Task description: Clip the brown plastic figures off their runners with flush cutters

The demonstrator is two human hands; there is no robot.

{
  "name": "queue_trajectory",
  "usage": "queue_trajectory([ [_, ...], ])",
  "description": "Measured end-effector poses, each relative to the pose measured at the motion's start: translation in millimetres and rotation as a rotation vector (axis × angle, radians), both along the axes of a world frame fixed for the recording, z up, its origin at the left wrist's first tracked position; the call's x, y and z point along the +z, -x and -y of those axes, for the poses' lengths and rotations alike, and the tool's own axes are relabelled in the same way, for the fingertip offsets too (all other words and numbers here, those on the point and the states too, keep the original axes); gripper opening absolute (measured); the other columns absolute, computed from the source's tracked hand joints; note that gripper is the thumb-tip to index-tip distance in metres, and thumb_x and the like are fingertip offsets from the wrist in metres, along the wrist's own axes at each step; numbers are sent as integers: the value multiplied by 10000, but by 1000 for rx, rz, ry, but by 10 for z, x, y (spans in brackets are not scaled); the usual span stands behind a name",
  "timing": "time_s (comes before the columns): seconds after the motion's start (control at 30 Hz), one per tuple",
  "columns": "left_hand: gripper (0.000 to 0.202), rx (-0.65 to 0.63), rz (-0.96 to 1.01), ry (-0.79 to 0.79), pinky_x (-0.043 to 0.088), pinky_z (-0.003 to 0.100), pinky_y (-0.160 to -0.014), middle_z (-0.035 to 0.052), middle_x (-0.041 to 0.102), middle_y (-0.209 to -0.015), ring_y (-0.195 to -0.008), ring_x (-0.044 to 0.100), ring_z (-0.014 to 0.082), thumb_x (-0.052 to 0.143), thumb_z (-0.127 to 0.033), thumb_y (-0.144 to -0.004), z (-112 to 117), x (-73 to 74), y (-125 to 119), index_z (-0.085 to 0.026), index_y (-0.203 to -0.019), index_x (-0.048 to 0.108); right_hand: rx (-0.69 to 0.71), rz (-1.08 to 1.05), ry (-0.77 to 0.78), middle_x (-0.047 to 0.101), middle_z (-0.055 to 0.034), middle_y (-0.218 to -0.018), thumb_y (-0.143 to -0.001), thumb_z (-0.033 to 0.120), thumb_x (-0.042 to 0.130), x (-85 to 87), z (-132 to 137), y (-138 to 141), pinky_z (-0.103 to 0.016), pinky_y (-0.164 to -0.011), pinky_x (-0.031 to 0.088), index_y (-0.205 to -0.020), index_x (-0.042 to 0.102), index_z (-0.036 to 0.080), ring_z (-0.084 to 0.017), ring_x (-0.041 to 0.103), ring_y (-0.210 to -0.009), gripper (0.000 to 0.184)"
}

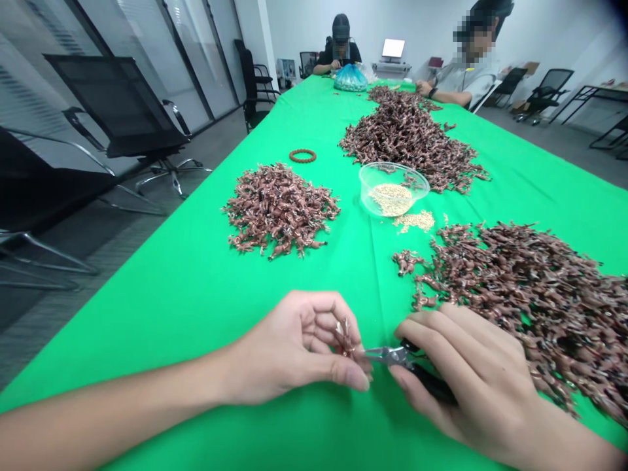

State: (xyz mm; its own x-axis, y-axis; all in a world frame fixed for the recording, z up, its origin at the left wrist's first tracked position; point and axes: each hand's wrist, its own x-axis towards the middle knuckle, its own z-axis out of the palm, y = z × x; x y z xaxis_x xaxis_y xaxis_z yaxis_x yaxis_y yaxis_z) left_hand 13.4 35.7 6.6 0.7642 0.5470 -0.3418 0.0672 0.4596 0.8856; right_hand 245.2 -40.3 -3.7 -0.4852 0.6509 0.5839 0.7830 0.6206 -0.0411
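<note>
Working piece: one small, glossy brown figurine with thin, pale-tipped limbs [346, 339], raised just over the near part of the long table with the smooth green cover [167, 314]. On my head feed the bare left hand [309, 347] pinches it between thumb and curled fingers, which hide part of it. I see the bare right hand [461, 373] wrapped around the slim silver-nosed pliers with black handles [395, 355]. The nose points left and reaches the left fingertips, beside the figurine; I cannot tell whether its jaws grip it.

Around the hands, I note a large spread heap of similar brown figurines [530, 294] to the right, next to the right hand, and a smaller rounded brown heap [282, 210] beyond the left hand. Right of that smaller heap stands a clear, round plastic bowl [366, 196] holding tiny pale-gold pieces [391, 198]; more lie loose in front of it. A brown beaded-looking ring [303, 156] lies behind the smaller heap.

Farther out I record a long brown heap [412, 134] behind the bowl, a translucent teal bag [350, 78], and two seated co-workers, one in black [350, 55], one in a pale top [478, 85].
</note>
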Motion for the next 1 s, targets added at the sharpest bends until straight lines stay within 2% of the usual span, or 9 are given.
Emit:
queue_trajectory([
  [0.17, 317, -55, 35, 70, 553, 157, -662, 42, 796, -869, -790, 757, 129, 870, -61, -673, -9, 18, 2, -137, -861, 626, 26, 103, -134, 730, -127, -918, -863, 375, 705, 14, 30, -31, -396, -718, 496, -1043, 656, 78, -262, 618, -832, 351],
  [0.43, 309, -83, 34, 59, 528, 134, -637, 9, 789, -830, -721, 738, 92, 859, -12, -656, -7, 29, 3, -137, -841, 646, 37, 85, -213, 754, -117, -840, -865, 289, 701, 60, 28, 21, -367, -651, 528, -962, 695, 101, -229, 672, -736, 211],
  [0.73, 276, -113, -22, -27, 538, 193, -653, 38, 789, -842, -754, 748, 146, 868, -136, -696, 9, 49, 7, -143, -865, 649, 30, 139, -296, 758, -85, -800, -848, 326, 737, 82, 44, 26, -347, -590, 508, -943, 701, 126, -201, 676, -679, 223],
  [1.0, 310, -162, -28, -48, 579, 209, -704, 82, 801, -899, -791, 770, 179, 829, -159, -755, -10, 60, 7, -138, -1033, 693, 31, 177, -328, 766, -54, -797, -835, 327, 762, 92, 73, 22, -357, -624, 522, -963, 699, 124, -188, 680, -706, 249],
])
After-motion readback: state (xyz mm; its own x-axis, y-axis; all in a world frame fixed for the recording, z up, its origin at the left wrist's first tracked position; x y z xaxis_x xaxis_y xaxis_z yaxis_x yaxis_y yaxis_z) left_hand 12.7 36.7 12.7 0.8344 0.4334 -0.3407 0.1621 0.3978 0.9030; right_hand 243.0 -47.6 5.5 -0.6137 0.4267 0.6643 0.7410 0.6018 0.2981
